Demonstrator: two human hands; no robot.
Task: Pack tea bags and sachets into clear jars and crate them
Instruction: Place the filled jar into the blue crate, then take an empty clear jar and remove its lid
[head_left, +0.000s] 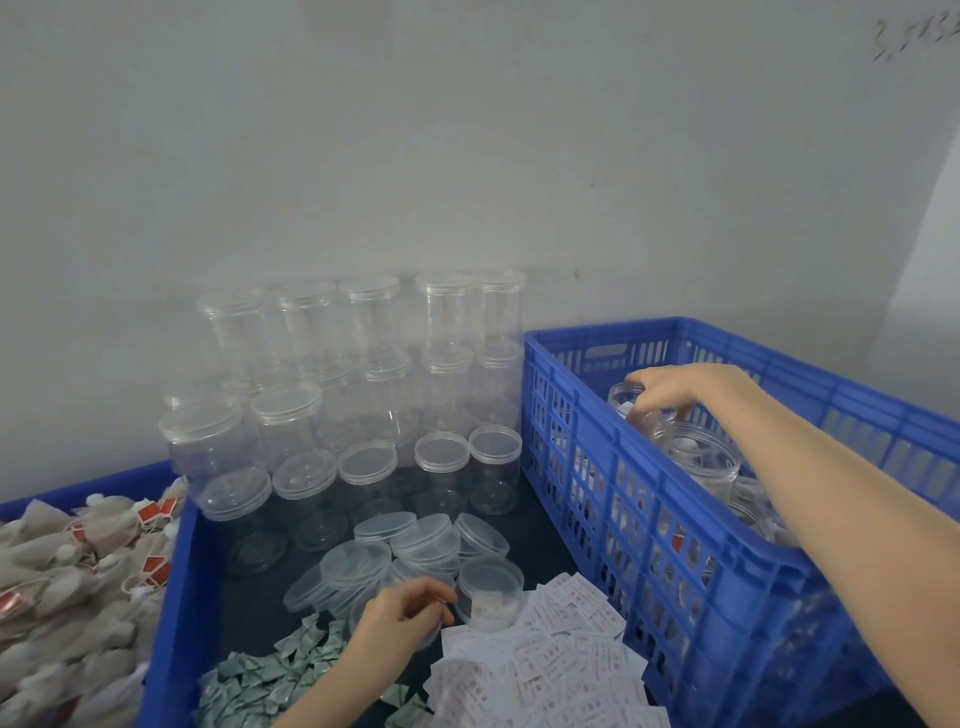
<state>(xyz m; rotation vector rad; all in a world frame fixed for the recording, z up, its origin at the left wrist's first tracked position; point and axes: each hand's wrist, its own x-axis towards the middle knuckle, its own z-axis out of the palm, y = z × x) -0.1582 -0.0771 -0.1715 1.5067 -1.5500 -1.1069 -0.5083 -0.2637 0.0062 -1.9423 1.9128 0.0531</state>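
Observation:
My right hand (680, 391) reaches into the blue crate (618, 499) on the right and grips the lid of a clear jar (623, 397) standing inside it. More filled clear jars (706, 460) sit beside it in the crate. My left hand (402, 613) hovers low over the table, fingers curled, beside a small clear tub (491, 592) holding a sachet; whether the fingers pinch anything I cannot tell. White-and-pink sachets (561, 660) lie spread to its right. Grey-green sachets (265, 680) lie to its left.
Stacked empty clear jars (363, 384) with lids stand against the wall. Loose clear lids (410, 545) are piled in front of them. A blue bin (171, 597) at left holds several tea bags (67, 577) with red tags.

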